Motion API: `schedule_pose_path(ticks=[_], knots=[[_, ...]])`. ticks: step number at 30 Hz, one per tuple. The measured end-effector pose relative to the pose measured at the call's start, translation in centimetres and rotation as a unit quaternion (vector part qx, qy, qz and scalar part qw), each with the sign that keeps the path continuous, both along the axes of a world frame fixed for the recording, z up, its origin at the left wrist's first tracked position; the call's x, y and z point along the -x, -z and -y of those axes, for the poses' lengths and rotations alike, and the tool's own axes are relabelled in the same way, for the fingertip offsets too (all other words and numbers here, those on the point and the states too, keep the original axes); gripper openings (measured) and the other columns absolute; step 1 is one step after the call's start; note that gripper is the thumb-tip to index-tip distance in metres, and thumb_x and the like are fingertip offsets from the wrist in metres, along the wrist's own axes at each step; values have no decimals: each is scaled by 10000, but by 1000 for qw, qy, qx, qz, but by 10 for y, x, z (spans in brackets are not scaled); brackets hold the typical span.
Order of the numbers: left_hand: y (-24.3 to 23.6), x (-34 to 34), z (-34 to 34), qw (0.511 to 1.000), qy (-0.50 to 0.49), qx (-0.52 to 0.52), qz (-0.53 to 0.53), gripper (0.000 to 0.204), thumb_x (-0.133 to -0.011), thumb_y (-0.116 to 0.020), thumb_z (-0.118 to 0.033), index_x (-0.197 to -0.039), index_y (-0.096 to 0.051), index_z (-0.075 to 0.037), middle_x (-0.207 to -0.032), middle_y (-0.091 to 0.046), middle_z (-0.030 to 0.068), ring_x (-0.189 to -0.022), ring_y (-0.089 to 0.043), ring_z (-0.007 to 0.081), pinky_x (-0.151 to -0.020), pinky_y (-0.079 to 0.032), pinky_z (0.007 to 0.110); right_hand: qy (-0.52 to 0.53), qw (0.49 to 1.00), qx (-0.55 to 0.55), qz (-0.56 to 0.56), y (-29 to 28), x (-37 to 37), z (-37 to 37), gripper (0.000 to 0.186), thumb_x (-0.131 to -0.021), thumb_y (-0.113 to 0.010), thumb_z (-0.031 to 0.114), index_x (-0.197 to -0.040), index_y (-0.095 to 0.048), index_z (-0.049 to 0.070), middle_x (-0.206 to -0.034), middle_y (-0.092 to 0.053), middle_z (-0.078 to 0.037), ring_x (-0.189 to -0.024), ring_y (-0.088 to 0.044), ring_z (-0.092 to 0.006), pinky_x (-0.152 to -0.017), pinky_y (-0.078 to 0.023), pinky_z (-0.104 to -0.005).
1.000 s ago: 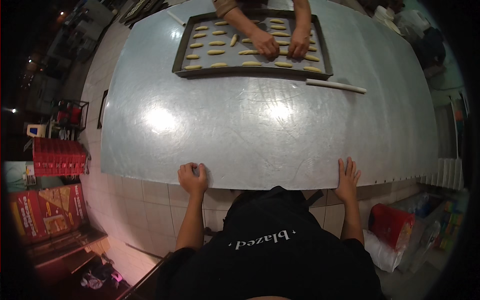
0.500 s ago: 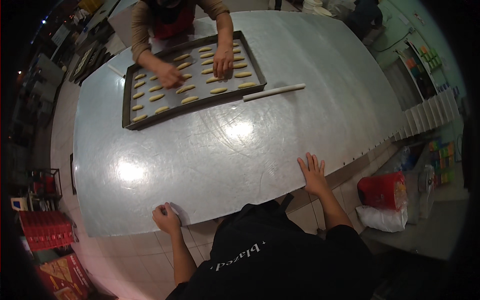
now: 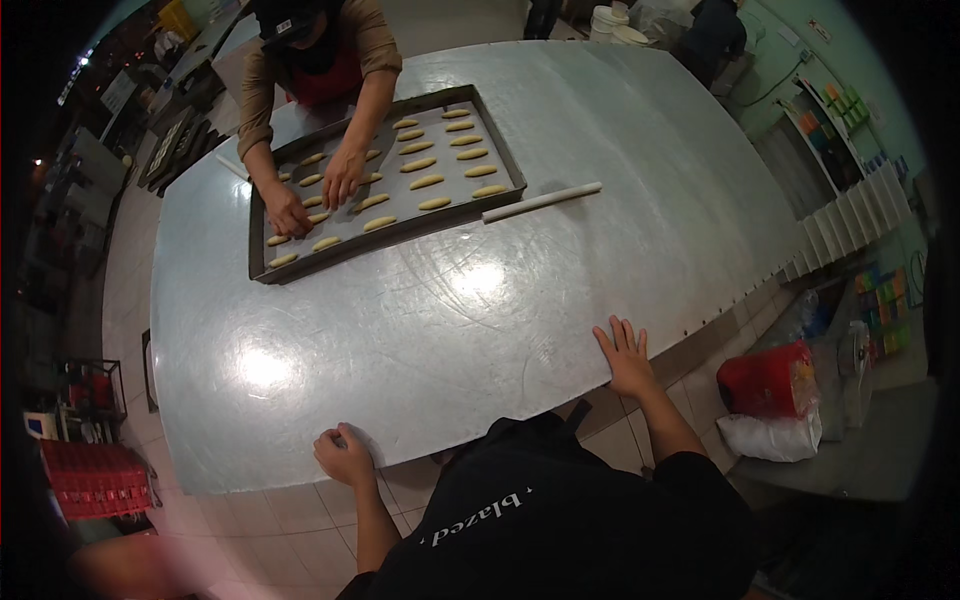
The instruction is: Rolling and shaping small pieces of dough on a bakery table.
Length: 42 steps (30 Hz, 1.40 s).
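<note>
My left hand [image 3: 345, 456] rests at the near left edge of a metal-topped table [image 3: 400, 330], its fingers curled in and its thumb slightly off them; nothing shows in it. Flat on the near edge further right lies my right hand [image 3: 626, 360], fingers spread and holding nothing. Across the table a large dark-rimmed baking tray [image 3: 390, 235] holds rows of pale yellow, spindle-shaped dough pieces [image 3: 381, 223]. Another person's two hands [image 3: 288, 212] reach into the tray's left half, touching the pieces there. Neither of my hands touches the tray.
A pale rolling pin or rod [image 3: 543, 202] lies by the tray's right corner. Another light rod [image 3: 231, 167] is beyond its left side. Off the table's right side stand a red bag [image 3: 766, 383] and a white bag [image 3: 770, 437]. A red crate [image 3: 97, 478] is at the lower left.
The other person's hands have moved left across the tray, uncovering the right-hand pieces. My left hand has turned slightly at the edge; my right hand stays flat. The view has shifted slightly.
</note>
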<state>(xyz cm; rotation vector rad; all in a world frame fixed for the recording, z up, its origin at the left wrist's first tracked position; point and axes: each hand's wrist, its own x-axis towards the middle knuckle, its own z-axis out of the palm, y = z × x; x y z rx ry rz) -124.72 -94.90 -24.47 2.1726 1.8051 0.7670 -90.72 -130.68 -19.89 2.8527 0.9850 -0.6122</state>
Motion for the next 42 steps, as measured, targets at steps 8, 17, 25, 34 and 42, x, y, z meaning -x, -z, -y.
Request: schedule_pose_path(ticks=[8,17,25,34,42], knots=[[1,1,-3,999,0,-38,-8,231,-845,-652,-254,-818,-614,-28,-825,-595,109,-830,-559,299,-743,-446,417,-15,1000,-12,1,-3,1,-6,1025,-634,-734,44,-1508,-228,223,-1580,-91,-161,-1458,-86,-378,-1145,-49,-600],[2,0,-1,1000,-12,-17,-3,206,-837,-641,-267,-797,-615,-67,-851,-586,71,-855,-549,290,-782,-425,423,-9,1000,-7,22,-1,2,-4,1054,-626,-764,52,-1511,-206,185,-1577,-83,-171,-1457,-71,-382,-1147,-41,-587],[6,-2,-2,1000,-23,-13,-6,197,-830,-648,-260,-786,-613,-72,-851,-583,66,-852,-545,288,-782,-422,423,-3,1000,-1,25,3,-1,-6,1032,-644,-764,62,-1509,-209,161,-1575,-89,-175,-1454,-78,-386,-1147,-37,-589],[12,0,0,999,-25,-46,6,172,-800,-671,-252,-775,-609,-94,-839,-573,52,-848,-547,272,-760,-418,424,-8,999,-10,37,5,3,1,1062,-615,-809,132,-1497,-216,133,-1565,-91,-196,-1448,-86,-396,-1149,-44,-576],[6,1,0,999,-21,-40,10,173,-798,-670,-250,-780,-603,-92,-837,-571,52,-840,-548,272,-771,-415,409,-11,999,-21,33,7,0,0,1138,-570,-870,289,-1493,-220,135,-1564,-95,-197,-1447,-82,-405,-1139,-49,-599]])
